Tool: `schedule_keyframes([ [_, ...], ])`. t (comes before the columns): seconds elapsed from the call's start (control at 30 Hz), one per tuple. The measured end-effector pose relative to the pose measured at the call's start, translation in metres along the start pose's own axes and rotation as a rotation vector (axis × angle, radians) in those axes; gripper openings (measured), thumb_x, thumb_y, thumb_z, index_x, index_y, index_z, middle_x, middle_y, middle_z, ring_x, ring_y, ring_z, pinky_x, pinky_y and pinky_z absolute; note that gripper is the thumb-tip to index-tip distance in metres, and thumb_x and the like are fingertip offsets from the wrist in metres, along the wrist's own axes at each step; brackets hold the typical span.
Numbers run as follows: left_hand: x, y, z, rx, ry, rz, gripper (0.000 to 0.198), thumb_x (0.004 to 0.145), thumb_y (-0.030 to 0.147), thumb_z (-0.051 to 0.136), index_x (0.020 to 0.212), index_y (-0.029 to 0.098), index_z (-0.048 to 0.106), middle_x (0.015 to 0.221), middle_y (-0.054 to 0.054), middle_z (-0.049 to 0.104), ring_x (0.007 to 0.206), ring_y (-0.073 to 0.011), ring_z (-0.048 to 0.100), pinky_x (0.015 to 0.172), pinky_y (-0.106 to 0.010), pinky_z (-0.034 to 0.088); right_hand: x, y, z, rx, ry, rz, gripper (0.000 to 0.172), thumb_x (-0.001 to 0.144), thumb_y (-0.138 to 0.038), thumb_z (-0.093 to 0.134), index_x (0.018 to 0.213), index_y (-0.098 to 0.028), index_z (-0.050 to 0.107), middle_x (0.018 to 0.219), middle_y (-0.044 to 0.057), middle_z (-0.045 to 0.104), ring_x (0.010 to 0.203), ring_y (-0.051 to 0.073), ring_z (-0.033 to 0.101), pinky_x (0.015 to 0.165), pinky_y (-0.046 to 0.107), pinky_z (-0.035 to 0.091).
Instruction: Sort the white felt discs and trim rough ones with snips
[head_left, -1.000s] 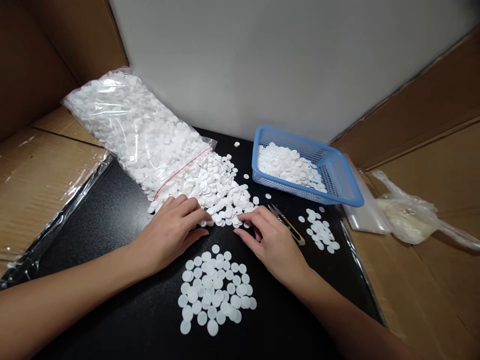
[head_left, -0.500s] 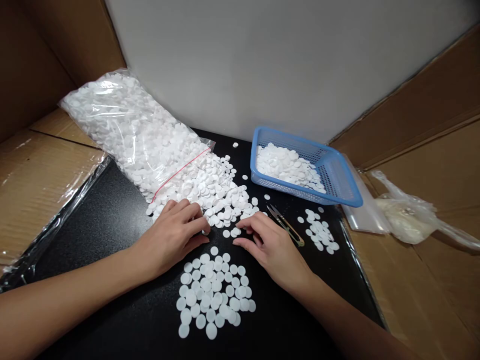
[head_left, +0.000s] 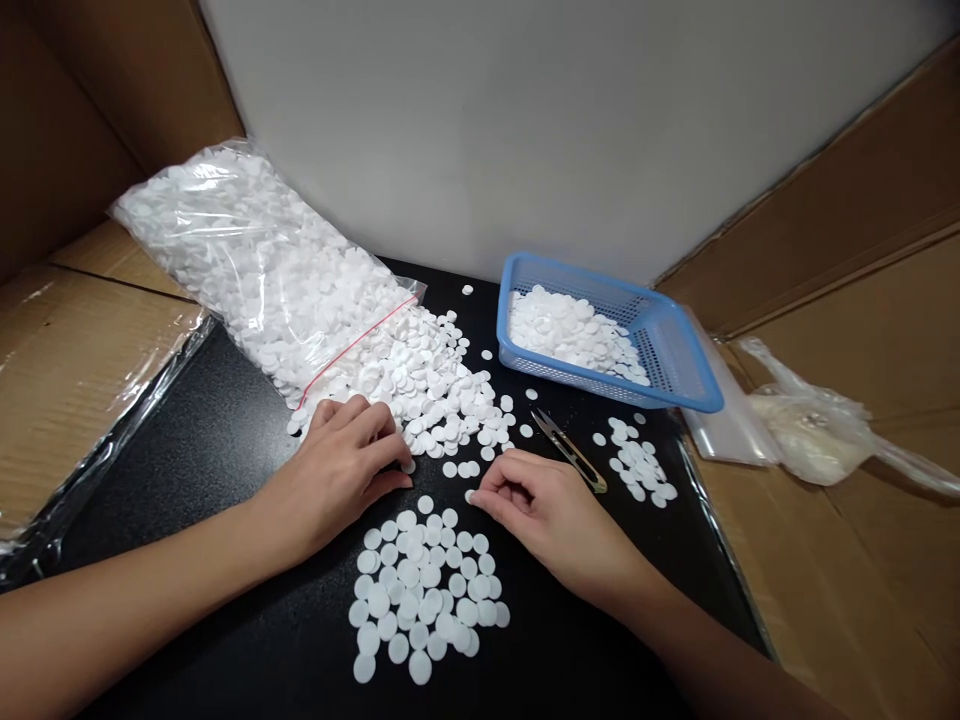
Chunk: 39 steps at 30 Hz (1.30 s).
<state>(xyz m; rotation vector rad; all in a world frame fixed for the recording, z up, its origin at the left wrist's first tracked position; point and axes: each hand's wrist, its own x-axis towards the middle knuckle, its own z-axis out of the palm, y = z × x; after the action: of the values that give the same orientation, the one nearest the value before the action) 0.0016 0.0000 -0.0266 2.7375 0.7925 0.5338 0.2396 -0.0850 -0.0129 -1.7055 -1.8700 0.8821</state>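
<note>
My left hand (head_left: 341,470) lies palm down on the black table (head_left: 225,440), fingers stretched toward the edge of a big heap of white round discs (head_left: 435,385) spilling from a clear plastic bag (head_left: 255,265). My right hand (head_left: 544,505) rests beside it with fingers curled, its fingertips touching one white disc (head_left: 470,496) on the table. A spread group of white discs (head_left: 424,585) lies just in front of both hands.
A blue plastic basket (head_left: 675,350) holding white discs stands at the back right. Small thread snips (head_left: 570,452) lie right of my right hand, then a small cluster of discs (head_left: 637,465). Cardboard walls flank both sides; a crumpled plastic bag (head_left: 814,435) lies at right.
My right hand has drawn back from the heap toward me, dragging a disc along the table. A few discs now lie loose between heap and near group. The left hand barely moved.
</note>
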Motion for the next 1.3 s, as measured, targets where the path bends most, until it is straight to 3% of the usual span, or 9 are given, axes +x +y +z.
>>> schedule_keyframes([
  [0.13, 0.0, 0.003, 0.003, -0.011, 0.044, 0.009, 0.004, 0.09, 0.019, 0.068, 0.089, 0.021, 0.065, 0.088, -0.002, 0.059, 0.083, -0.0205, 0.049, 0.075, -0.035, 0.029, 0.002, 0.003, -0.005, -0.063, -0.006, 0.039, 0.024, 0.091, -0.02, 0.064, 0.069, -0.021, 0.056, 0.068, -0.003, 0.058, 0.059, 0.014, 0.054, 0.052, 0.025, 0.041],
  [0.27, 0.0, 0.007, 0.005, -0.05, 0.047, 0.026, 0.008, 0.095, 0.019, 0.062, 0.089, 0.021, 0.066, 0.085, -0.001, 0.059, 0.082, -0.0199, 0.049, 0.074, -0.035, 0.029, 0.003, 0.009, -0.003, -0.109, 0.091, -0.088, 0.011, 0.092, -0.012, 0.058, 0.089, -0.022, 0.062, 0.084, 0.0, 0.063, 0.07, 0.015, 0.062, 0.063, 0.028, 0.05],
  [0.37, -0.001, 0.008, 0.005, -0.076, 0.042, 0.034, 0.012, 0.098, 0.019, 0.058, 0.09, 0.022, 0.066, 0.086, -0.001, 0.058, 0.082, -0.0194, 0.049, 0.075, -0.035, 0.029, 0.004, 0.012, 0.001, -0.158, 0.098, -0.135, 0.008, 0.092, -0.016, 0.062, 0.097, -0.022, 0.064, 0.09, 0.003, 0.064, 0.071, 0.016, 0.063, 0.063, 0.029, 0.051],
  [0.67, 0.0, 0.008, -0.003, -0.167, 0.093, -0.122, 0.026, 0.099, 0.007, 0.038, 0.106, 0.024, 0.057, 0.095, 0.0, 0.067, 0.086, -0.0178, 0.057, 0.077, -0.033, 0.033, 0.002, 0.013, 0.003, -0.12, 0.094, -0.166, 0.007, 0.092, -0.015, 0.061, 0.09, -0.021, 0.064, 0.085, 0.001, 0.062, 0.058, 0.011, 0.054, 0.053, 0.025, 0.045],
  [0.9, -0.002, 0.006, -0.004, -0.218, 0.056, -0.066, 0.02, 0.099, 0.01, 0.04, 0.102, 0.024, 0.053, 0.092, 0.001, 0.066, 0.085, -0.0167, 0.062, 0.079, -0.032, 0.04, -0.002, 0.002, 0.004, -0.002, -0.059, -0.156, 0.014, 0.086, -0.011, 0.069, 0.078, -0.021, 0.064, 0.078, -0.002, 0.06, 0.062, 0.011, 0.055, 0.054, 0.023, 0.044],
  [1.03, -0.003, 0.008, -0.001, -0.229, 0.034, -0.049, 0.022, 0.095, 0.006, 0.042, 0.102, 0.024, 0.053, 0.091, 0.002, 0.066, 0.083, -0.016, 0.063, 0.078, -0.032, 0.04, 0.001, 0.004, 0.005, 0.019, 0.032, -0.123, 0.014, 0.091, -0.015, 0.063, 0.079, -0.022, 0.06, 0.074, -0.001, 0.06, 0.061, 0.012, 0.055, 0.054, 0.024, 0.046],
  [1.13, -0.003, 0.008, -0.002, -0.22, 0.041, -0.065, 0.018, 0.097, 0.009, 0.042, 0.097, 0.023, 0.053, 0.087, 0.003, 0.065, 0.079, -0.0155, 0.061, 0.076, -0.032, 0.038, 0.003, 0.009, 0.005, -0.029, 0.115, -0.124, 0.015, 0.094, -0.012, 0.053, 0.084, -0.022, 0.059, 0.083, 0.002, 0.063, 0.07, 0.015, 0.06, 0.062, 0.028, 0.05],
  [1.3, -0.001, 0.003, -0.004, -0.218, 0.056, -0.166, 0.019, 0.1, 0.012, 0.038, 0.095, 0.024, 0.052, 0.085, 0.002, 0.064, 0.079, -0.0174, 0.057, 0.078, -0.036, 0.035, 0.001, 0.008, 0.002, -0.063, 0.043, -0.107, 0.019, 0.095, -0.008, 0.05, 0.086, -0.023, 0.06, 0.089, 0.003, 0.063, 0.078, 0.017, 0.064, 0.068, 0.029, 0.052],
])
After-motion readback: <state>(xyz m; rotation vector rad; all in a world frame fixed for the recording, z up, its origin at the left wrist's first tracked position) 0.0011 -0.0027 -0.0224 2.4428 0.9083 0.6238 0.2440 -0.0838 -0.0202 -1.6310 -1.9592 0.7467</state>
